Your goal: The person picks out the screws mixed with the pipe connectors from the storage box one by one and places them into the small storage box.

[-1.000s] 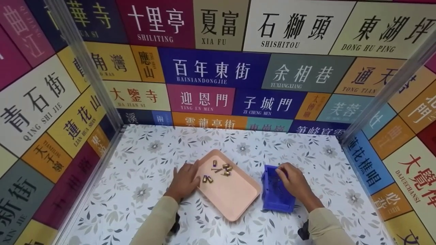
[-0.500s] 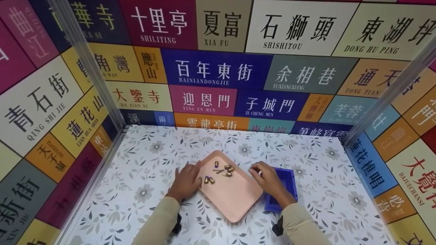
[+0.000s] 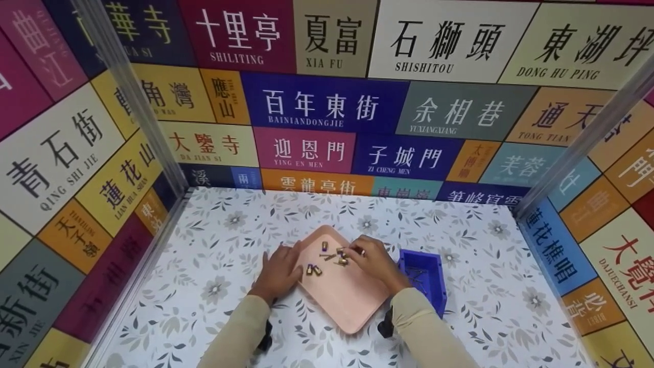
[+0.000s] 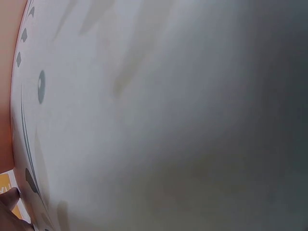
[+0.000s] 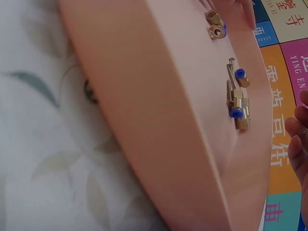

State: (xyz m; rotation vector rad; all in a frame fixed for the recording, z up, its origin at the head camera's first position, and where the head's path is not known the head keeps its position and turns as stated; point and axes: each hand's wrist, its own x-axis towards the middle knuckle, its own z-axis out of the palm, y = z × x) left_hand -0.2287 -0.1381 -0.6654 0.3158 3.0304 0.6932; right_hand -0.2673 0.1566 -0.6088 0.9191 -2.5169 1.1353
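Note:
My left hand (image 3: 278,271) holds the left rim of a pink tray (image 3: 352,301); one of its fingers (image 5: 248,12) shows over the rim in the right wrist view. Inside the tray lie several brass push-in fittings (image 3: 312,270) with blue collars. Screws (image 3: 329,256) lie among them. My right hand (image 3: 370,258) hovers over the tray's right side, close to a cluster of fittings. In the right wrist view, the right hand's fingers (image 5: 297,127) are loosely bent, and nothing shows between them. The tray's wall (image 4: 5,86) edges into the left wrist view.
Right of the tray stands a blue bin (image 3: 434,281) with several dark screws (image 3: 416,273) inside, partly behind the right forearm. The table (image 3: 214,317) has a leaf-patterned cover. Sign-covered walls (image 3: 322,102) enclose its back and sides.
From above the blue bin, my right hand has moved left to the fittings in the tray, uncovering more of the bin. My left hand stays at the tray's rim.

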